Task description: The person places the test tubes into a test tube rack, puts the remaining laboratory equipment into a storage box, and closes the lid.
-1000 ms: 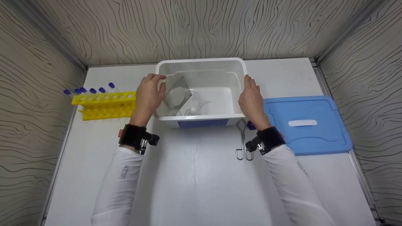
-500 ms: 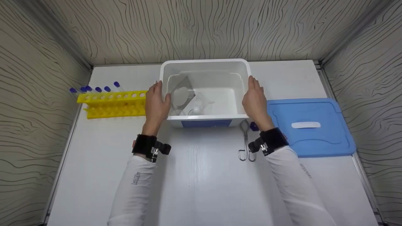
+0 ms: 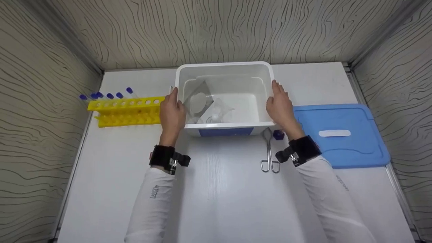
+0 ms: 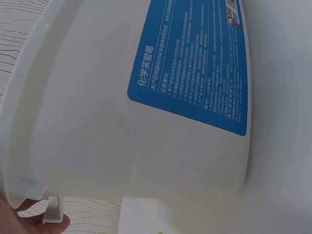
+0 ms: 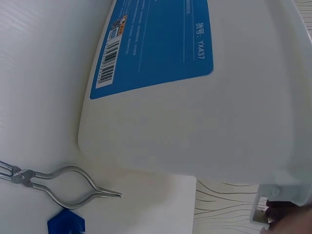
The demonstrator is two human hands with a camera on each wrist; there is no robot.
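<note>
A: What does the head view give that the wrist views do not?

B: It shows the whole white plastic tub (image 3: pixel 225 72) at the far middle of the white table (image 3: pixel 219 202), open on top, with clear glass pieces (image 3: pixel 206 108) inside (I cannot count them, they are transparent and overlap). The left hand (image 3: pixel 172 113) lies against the left wall of the tub and the right hand (image 3: pixel 281 109) against the right wall. The fingers of both hands are rather straight, pressing the walls from outside, not wrapped around anything.

A: And the wrist views?

B: They show the blue printed label (image 4: pixel 195 73) on the front wall with a barcode, which the head view shows only as a blue strip. The right wrist view shows also the metal tongs (image 5: pixel 63 183) and a small blue cap (image 5: pixel 67 223) just beside the tub's corner.

A: Please count the things.

B: One tub, one flat blue plastic lid (image 3: pixel 339 135) at the right, one pair of tongs, one blue cap, one yellow tube rack (image 3: pixel 126 111) at the left with five blue-capped tubes (image 3: pixel 108 96) that I can see.

A: Is there room?

B: The rack is near the left hand, the lid near the right wrist. The near half of the table is open.
</note>
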